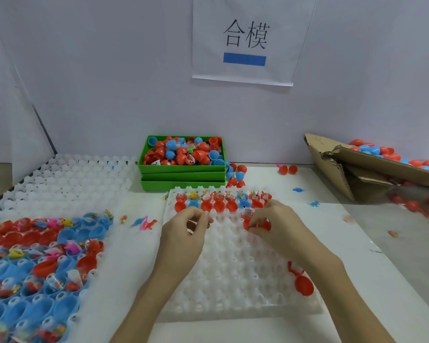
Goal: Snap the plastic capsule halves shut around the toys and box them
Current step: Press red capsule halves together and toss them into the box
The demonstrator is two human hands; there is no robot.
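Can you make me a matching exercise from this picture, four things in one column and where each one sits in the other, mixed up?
Things:
1. green box
2. cardboard box
3. paper sign
4. loose red capsule

Places:
A. on the wall above the table
B. at the right edge of the white tray
C. at the back, in the middle of the table
D. tipped over at the far right

Pairs: 1-C, 2-D, 3-A, 4-B
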